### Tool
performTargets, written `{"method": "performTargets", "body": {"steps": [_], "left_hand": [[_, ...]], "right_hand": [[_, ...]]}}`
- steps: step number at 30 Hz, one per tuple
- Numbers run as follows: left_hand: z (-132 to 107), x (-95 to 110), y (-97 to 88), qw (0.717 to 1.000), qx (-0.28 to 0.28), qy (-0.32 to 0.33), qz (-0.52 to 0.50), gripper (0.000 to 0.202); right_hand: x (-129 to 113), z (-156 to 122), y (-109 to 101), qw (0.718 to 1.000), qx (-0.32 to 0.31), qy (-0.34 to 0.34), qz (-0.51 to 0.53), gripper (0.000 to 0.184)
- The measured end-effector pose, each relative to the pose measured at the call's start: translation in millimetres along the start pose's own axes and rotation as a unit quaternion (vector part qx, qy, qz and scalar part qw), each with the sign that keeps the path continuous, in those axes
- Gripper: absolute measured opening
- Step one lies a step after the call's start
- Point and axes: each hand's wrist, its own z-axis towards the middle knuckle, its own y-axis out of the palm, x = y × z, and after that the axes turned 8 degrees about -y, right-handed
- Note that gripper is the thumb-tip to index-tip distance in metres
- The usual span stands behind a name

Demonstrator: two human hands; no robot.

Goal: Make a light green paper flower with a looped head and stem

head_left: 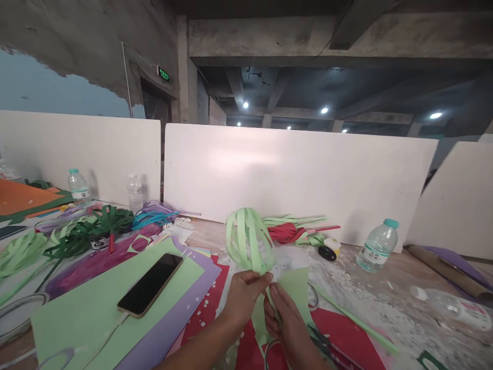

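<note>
A round, lantern-like bundle of looped light green paper strips (248,239) stands upright above my hands. My left hand (246,298) is closed, pinching the bundle's gathered base between thumb and fingers. Right beside it, my right hand (287,318) is closed around the lower end of the same bundle, its thumb near the left thumb; the exact grip is partly hidden by the fingers. Behind the right hand lies a light green paper sheet (296,285), with red paper (342,334) to its right. Dark scissors (327,345) lie by the right wrist.
A phone (151,283) on a cable rests on green sheets at left. Red strip bundles (287,233), a water bottle (378,246) and a lying bottle (454,308) are at right. Dark green strips (111,218) lie far left. A white panel (300,180) stands behind.
</note>
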Motion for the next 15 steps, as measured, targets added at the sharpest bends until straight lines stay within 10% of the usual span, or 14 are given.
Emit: {"method": "performTargets", "body": {"steps": [10, 15], "left_hand": [[3.5, -0.8, -6.3, 0.992, -0.061, -0.084, -0.074, 0.044], [3.8, 0.1, -10.0, 0.993, -0.01, -0.055, -0.102, 0.038]], "right_hand": [[4.3, -2.3, -6.2, 0.997, 0.026, 0.068, 0.027, 0.046], [-5.1, -1.2, -6.4, 0.969, 0.006, -0.13, -0.211, 0.036]]}}
